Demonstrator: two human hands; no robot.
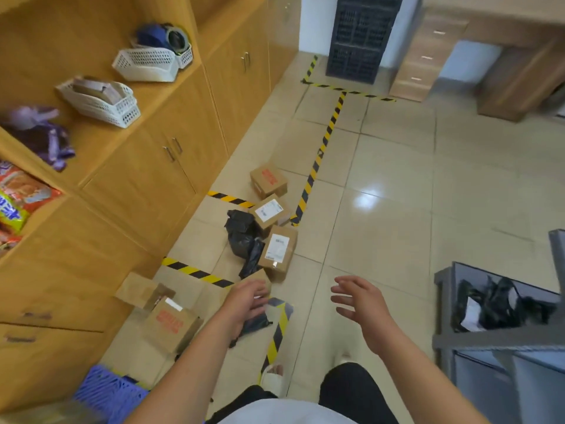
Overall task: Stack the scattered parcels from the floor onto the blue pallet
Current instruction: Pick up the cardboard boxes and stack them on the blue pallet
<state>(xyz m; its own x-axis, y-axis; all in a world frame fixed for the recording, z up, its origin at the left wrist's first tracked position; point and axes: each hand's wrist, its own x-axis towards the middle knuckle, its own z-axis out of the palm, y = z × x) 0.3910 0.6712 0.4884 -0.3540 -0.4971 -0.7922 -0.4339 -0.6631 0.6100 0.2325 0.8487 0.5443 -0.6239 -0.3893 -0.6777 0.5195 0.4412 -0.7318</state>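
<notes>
Hands are held out low over the tiled floor, apart and spread, seemingly readied for a two-sided lift: nothing is gripped by the left hand or the right hand. The blue pallet is seen at the lower left. Just beyond it, a red-printed box lies tilted beside an open carton. Farther off, a labelled box, black bags and a far box are strewn near the striped tape.
</notes>
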